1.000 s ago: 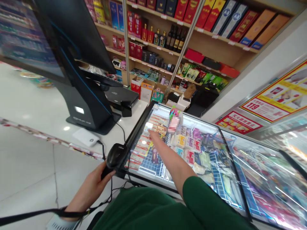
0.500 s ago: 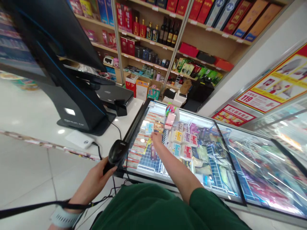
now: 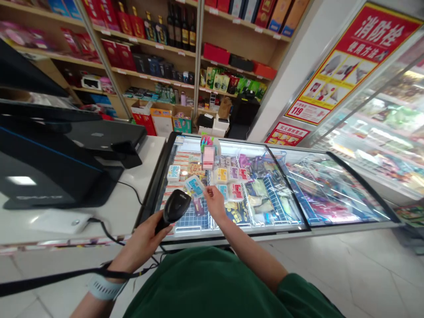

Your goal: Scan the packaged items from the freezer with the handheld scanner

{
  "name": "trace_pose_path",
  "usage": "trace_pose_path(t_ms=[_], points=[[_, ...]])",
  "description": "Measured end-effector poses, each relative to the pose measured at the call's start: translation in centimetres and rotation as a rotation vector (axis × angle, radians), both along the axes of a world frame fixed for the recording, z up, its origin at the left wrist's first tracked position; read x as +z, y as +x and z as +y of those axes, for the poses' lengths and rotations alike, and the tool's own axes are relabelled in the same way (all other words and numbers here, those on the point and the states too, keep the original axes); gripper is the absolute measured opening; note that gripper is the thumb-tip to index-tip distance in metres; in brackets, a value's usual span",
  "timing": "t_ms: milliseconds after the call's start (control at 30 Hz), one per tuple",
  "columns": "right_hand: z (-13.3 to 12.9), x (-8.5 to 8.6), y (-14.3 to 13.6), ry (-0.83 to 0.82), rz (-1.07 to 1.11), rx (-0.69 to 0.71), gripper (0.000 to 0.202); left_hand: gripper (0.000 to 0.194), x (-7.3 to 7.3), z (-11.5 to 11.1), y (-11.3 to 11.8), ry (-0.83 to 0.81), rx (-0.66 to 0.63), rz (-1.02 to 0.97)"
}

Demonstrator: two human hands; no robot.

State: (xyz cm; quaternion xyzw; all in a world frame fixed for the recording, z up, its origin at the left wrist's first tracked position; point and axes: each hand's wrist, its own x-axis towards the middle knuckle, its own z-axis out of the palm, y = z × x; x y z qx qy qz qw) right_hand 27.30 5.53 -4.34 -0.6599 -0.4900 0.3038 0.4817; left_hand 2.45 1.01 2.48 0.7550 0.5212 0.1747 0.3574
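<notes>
My left hand is wrapped round the handle of a black barcode scanner, held over the near left corner of the glass-topped freezer. Between the fingertips of my right hand is the edge of a blue-and-white package, tilted just beyond the scanner's head. Another blue-and-white package lies on the glass further left. To the right of my right hand are several white packs with yellow, purple, red and blue labels.
At the left, a monitor stand, a black device and a white box with a cable stand on the white counter. Shelves rise behind the freezer. A pink and green item stands at its back edge.
The view has turned to the right. My right hand has lifted a blue-and-white package and brought it nearer. The scanner in my left hand has moved up over the freezer, close to the package.
</notes>
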Motion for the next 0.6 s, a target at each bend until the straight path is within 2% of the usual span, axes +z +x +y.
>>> trace_pose_path(t_ms=[167, 267, 367, 467, 600], points=[[-1.7, 0.7, 0.9, 0.015, -0.007, -0.039, 0.013, 0.048, -0.3, 0.4, 1.4, 0.034, -0.067, -0.017], [-2.1, 0.1, 1.2, 0.019, 0.041, -0.05, 0.014, 0.051, -0.5, 0.5, 2.0, 0.017, -0.084, -0.011], [-2.4, -0.8, 1.9, -0.01, 0.179, -0.086, 0.017, 0.05, -0.7, 0.6, 2.3, -0.006, -0.078, -0.009], [-3.2, -1.6, 3.6, -0.055, 0.367, -0.164, 0.024, 0.05, -1.0, 0.6, 2.5, 0.001, -0.052, -0.015], [-5.0, -2.4, 7.5, -0.109, 0.515, -0.325, 0.038, 0.049, -1.3, 0.7, 2.5, 0.009, -0.045, -0.001]])
